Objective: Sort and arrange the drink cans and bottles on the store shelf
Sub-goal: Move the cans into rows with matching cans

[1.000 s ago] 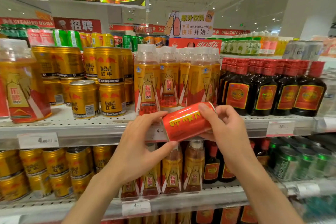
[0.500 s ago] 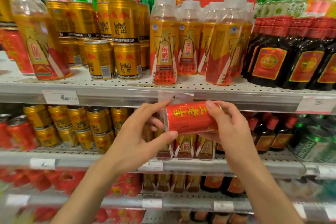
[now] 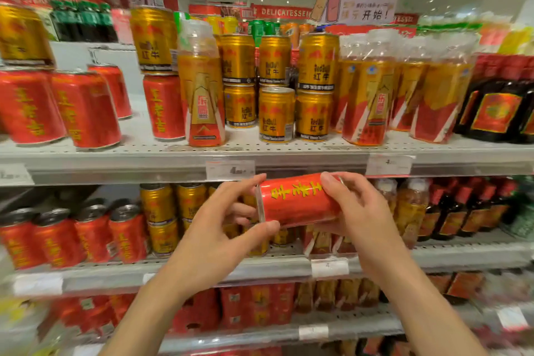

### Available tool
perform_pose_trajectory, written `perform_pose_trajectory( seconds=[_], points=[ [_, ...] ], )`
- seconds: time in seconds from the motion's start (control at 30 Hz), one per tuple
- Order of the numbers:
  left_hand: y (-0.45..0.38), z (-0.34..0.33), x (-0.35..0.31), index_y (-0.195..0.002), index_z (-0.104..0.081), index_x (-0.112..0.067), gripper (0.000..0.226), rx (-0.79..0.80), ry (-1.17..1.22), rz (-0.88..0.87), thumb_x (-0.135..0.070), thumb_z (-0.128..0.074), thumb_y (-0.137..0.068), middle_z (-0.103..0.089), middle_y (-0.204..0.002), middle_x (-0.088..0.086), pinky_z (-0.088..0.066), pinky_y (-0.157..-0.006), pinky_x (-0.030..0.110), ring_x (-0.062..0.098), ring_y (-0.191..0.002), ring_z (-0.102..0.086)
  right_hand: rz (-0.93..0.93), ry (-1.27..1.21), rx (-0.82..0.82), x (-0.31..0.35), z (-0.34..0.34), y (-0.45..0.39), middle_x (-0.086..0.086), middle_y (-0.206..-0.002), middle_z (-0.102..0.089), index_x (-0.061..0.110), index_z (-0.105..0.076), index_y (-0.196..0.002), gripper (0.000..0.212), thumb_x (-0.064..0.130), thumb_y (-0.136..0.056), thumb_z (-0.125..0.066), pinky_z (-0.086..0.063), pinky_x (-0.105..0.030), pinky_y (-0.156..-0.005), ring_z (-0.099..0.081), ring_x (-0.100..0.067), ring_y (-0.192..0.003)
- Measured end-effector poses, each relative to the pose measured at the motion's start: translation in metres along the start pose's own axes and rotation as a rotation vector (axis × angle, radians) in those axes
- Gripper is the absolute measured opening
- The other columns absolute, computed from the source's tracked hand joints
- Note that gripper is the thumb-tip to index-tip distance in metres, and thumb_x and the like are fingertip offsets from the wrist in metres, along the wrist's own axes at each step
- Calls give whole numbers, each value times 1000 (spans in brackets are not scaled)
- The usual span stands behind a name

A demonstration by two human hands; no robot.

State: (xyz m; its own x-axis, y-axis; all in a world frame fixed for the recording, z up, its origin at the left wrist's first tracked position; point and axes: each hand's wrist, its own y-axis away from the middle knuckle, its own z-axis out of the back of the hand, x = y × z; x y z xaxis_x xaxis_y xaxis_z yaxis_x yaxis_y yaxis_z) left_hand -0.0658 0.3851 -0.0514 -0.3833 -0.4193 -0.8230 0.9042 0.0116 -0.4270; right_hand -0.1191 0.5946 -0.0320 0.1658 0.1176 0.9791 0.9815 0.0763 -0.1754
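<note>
We see a red can [image 3: 300, 199] held sideways between both hands, just below the upper shelf [image 3: 173, 157] edge. The left hand [image 3: 211, 243] curls its fingers [image 3: 245, 191] around one end — thumb beneath; the right hand [image 3: 364, 217] clasps the other end.

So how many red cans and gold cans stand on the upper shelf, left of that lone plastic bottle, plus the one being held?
Red cans standing: 4
Gold cans stacked on them: 2
Red can held in the left hand and right hand: 1
Total: 7
</note>
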Motion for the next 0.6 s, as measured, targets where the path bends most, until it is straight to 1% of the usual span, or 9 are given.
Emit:
perform_pose_trajectory(
  seconds=[0.07, 0.13, 0.2, 0.3, 0.37, 0.43, 0.5, 0.6],
  points=[
    [8, 29, 5, -135, -52, -51, 62, -6, 12, 7, -37, -77, -80, -68, -111, 5, -49, -81, 13, 7, -89, -67, -2, -5, 15, 2, -29, 5, -3, -92, -72, 13, -65, -115, 35, 35, -88, -70, -63, -33, -64, -75, -8, -79],
    [12, 53, 9, -135, -53, -52, 62, -25, 11, 7, -36, -78, -80, -68, -109, 7, -48, -82, 13, 7, -87, -67, 2, -25, 29, 5, -54, 6, -6, -96, -70, 12, -65, -114, 36, 35, -87, -71, -63, -33, -63, -75, -8, -79],
    [14, 71, 12, -133, -53, -54, 62, -44, 10, 14, -36, -78, -80, -68, -108, 7, -48, -82, 12, 6, -88, -68, 23, -9, 45, 8, -72, 5, -6, -96, -70, 14, -66, -112, 38, 38, -83, -72, -63, -33, -63, -75, -8, -79],
    [11, 90, 16, -131, -54, -56, 61, -66, 15, 18, -38, -78, -78, -69, -109, 5, -48, -83, 11, 5, -88, -69, 58, 23, 72, 10, -91, -2, -8, -102, -71, 17, -67, -112, 39, 42, -82, -72, -65, -38, -68, -75, -13, -86],
    [6, 97, 17, -129, -56, -55, 60, -92, 16, 7, -35, -79, -77, -70, -108, 4, -47, -82, 11, 5, -86, -69, 77, 21, 88, 13, -100, -9, -7, -104, -72, 19, -67, -112, 42, 44, -79, -72, -64, -38, -68, -75, -14, -89],
    [0, 103, 16, -128, -57, -53, 61, -119, 21, 5, -33, -80, -76, -72, -104, 2, -48, -81, 11, 5, -85, -69, 99, 26, 104, 15, -106, -17, -6, -105, -71, 21, -67, -112, 39, 44, -81, -72, -65, -38, -68, -76, -14, -90],
    [-6, 110, 15, -129, -57, -51, 62, -129, 7, -2, -33, -81, -75, -73, -104, 1, -49, -81, 12, 5, -86, -69, 124, 31, 118, 19, -112, -24, -5, -107, -69, 23, -66, -113, 38, 45, -82, -71, -64, -37, -67, -75, -12, -89],
    [-15, 122, 14, -132, -55, -50, 62, -135, -24, -8, -33, -80, -78, -72, -107, -1, -49, -84, 13, 7, -91, -70, 154, 24, 151, 23, -122, -35, -3, -108, -68, 23, -65, -114, 44, 48, -78, -70, -64, -34, -66, -74, -8, -89]
  ],
)
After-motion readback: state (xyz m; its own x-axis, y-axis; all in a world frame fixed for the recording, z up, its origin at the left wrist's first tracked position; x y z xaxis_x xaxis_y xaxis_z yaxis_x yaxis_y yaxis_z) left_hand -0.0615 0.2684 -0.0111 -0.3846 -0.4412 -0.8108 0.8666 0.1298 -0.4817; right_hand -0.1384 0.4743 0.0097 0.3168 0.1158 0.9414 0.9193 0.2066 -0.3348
